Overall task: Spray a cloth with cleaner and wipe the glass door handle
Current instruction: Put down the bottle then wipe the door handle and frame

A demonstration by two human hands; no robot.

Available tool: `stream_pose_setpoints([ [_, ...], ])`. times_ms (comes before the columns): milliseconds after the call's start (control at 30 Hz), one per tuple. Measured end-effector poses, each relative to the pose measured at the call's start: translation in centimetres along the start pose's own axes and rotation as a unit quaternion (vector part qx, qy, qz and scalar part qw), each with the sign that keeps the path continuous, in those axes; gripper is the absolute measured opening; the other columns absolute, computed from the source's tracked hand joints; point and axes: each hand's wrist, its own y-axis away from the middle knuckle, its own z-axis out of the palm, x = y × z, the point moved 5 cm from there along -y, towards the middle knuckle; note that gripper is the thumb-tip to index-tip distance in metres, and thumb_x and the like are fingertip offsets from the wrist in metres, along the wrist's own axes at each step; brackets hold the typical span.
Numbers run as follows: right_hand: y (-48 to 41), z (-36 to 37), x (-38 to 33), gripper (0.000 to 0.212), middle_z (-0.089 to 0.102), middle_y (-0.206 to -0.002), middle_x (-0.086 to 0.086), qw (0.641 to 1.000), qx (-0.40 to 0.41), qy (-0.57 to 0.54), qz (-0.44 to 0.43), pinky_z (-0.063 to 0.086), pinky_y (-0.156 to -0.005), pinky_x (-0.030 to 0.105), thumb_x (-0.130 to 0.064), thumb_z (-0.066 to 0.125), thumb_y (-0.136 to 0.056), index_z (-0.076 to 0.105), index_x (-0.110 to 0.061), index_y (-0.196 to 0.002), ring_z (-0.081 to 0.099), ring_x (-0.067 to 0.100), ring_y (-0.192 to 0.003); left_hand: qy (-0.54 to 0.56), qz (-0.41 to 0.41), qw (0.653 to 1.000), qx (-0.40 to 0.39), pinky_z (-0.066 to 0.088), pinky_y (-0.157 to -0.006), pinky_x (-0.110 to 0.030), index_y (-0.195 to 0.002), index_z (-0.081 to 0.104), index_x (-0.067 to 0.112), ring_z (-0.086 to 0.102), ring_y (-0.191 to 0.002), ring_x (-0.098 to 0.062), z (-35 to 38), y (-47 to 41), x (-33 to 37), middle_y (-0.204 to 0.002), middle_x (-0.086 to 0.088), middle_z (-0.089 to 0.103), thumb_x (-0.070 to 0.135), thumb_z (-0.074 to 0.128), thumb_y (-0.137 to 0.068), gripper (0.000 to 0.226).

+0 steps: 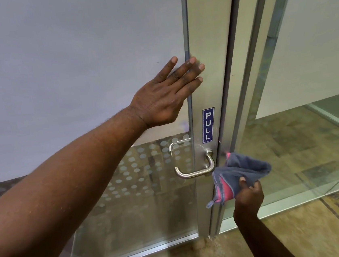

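A brushed metal finish is being shown by the door handle (194, 173) at lower centre and the door frame (205, 39). The glass (61, 56) is being seen frosted upper left, glossy below. Soft, fuzzy fabric is being shown by the cloth (245, 168).

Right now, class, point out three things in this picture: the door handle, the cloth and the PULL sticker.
door handle (193, 174): head view, on the lever's horizontal bar.
cloth (246, 166): head view, on its grey upper fold.
PULL sticker (208, 125): head view, on the middle of the blue label.
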Motion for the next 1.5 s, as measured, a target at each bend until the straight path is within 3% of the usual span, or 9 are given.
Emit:
stream_pose_setpoints([
  [233, 2.9, 6.2, -3.5, 0.026, 0.078, -0.085, -0.008, 0.982, -0.131, -0.136, -0.019, 0.058, -0.070, 0.030, 0.002, 0.055, -0.097, 0.069, -0.020, -0.098, 0.073, 0.011, -0.076, 0.002, -0.002, 1.000, -0.008, 0.002, -0.128, -0.048, -0.160, 0.032, 0.005, 0.022, -0.157, -0.034, 0.1, -0.1, 0.1, -0.168, -0.018, 0.026, 0.009, 0.035, -0.105, 0.055],
  [467, 2.7, 8.7, -2.4, 0.022, 0.080, -0.096, -0.010, 0.981, -0.122, -0.144, 0.045, 0.056, -0.071, 0.015, -0.013, 0.057, -0.097, 0.074, -0.024, -0.106, 0.075, 0.011, -0.089, -0.006, -0.004, 1.000, -0.008, 0.000, -0.128, -0.047, -0.159, 0.032, 0.004, 0.022, -0.157, -0.034, 0.3, -0.1, 0.0, -0.168, -0.018, 0.027, 0.010, 0.033, -0.105, 0.054],
  [667, 3.3, 9.1, -1.4, 0.047, 0.061, -0.129, 0.024, 0.937, -0.126, -0.275, 0.174, 0.042, -0.115, 0.050, -0.013, 0.035, -0.107, 0.043, 0.007, -0.149, 0.061, 0.034, -0.115, -0.010, -0.001, 1.000, -0.012, 0.000, -0.128, -0.047, -0.159, 0.032, 0.004, 0.024, -0.157, -0.034, 0.4, -0.1, 0.0, -0.168, -0.018, 0.027, 0.010, 0.033, -0.105, 0.054],
  [967, 4.9, 7.1, 0.4, 0.046, 0.064, -0.133, 0.021, 0.903, -0.190, -0.284, 0.259, 0.041, -0.116, 0.045, -0.002, 0.031, -0.103, 0.049, 0.004, -0.145, 0.054, 0.036, -0.131, -0.016, 0.001, 1.000, 0.000, 0.004, -0.128, -0.048, -0.159, 0.033, 0.004, 0.026, -0.156, -0.034, 0.5, 0.1, 0.2, -0.167, -0.018, 0.029, 0.010, 0.034, -0.106, 0.054],
  [1133, 4.4, 3.7, 1.0, 0.044, 0.080, -0.087, -0.002, 0.934, -0.215, -0.189, 0.216, 0.062, -0.074, 0.026, 0.001, 0.035, -0.105, 0.076, -0.011, -0.094, 0.076, 0.017, -0.089, -0.022, 0.001, 1.000, -0.006, 0.001, -0.128, -0.047, -0.161, 0.030, 0.005, 0.023, -0.157, -0.033, 0.6, 0.2, -0.1, -0.168, -0.017, 0.026, 0.010, 0.033, -0.107, 0.054],
  [1300, 3.6, 1.4, -0.9, 0.046, 0.066, -0.060, 0.007, 0.928, -0.200, -0.211, 0.232, 0.053, -0.052, 0.022, 0.004, 0.032, -0.107, 0.064, -0.008, -0.077, 0.065, 0.018, -0.054, -0.014, 0.000, 1.000, -0.010, 0.000, -0.128, -0.047, -0.160, 0.030, 0.005, 0.021, -0.157, -0.033, 0.4, 0.2, 0.1, -0.169, -0.017, 0.024, 0.012, 0.030, -0.108, 0.053],
  [1400, 3.8, 0.7, -2.9, 0.032, 0.061, -0.088, 0.026, 0.906, -0.214, -0.277, 0.239, 0.053, -0.077, 0.034, -0.043, 0.063, -0.097, 0.070, -0.012, -0.101, 0.060, 0.036, -0.080, -0.012, 0.000, 1.000, -0.009, 0.000, -0.128, -0.048, -0.160, 0.030, 0.005, 0.020, -0.158, -0.033, 0.4, 0.0, 0.1, -0.169, -0.017, 0.024, 0.013, 0.030, -0.108, 0.053],
  [1467, 3.6, 0.5, -3.4, 0.076, 0.068, -0.119, 0.024, 0.879, -0.259, -0.300, 0.267, 0.046, -0.100, 0.051, -0.067, 0.068, -0.078, 0.062, -0.013, -0.132, 0.064, 0.041, -0.108, -0.011, 0.000, 1.000, -0.009, 0.001, -0.128, -0.048, -0.160, 0.030, 0.005, 0.020, -0.158, -0.032, 0.4, 0.0, 0.1, -0.169, -0.017, 0.024, 0.013, 0.029, -0.109, 0.052],
  [1500, 3.4, 0.2, -3.8, 0.076, 0.069, -0.122, 0.022, 0.874, -0.271, -0.308, 0.260, 0.046, -0.102, 0.052, -0.065, 0.060, -0.084, 0.058, -0.010, -0.137, 0.065, 0.040, -0.111, -0.011, 0.000, 1.000, -0.009, 0.001, -0.128, -0.048, -0.160, 0.030, 0.005, 0.019, -0.158, -0.032, 0.4, 0.1, 0.1, -0.169, -0.017, 0.024, 0.013, 0.029, -0.109, 0.052],
])
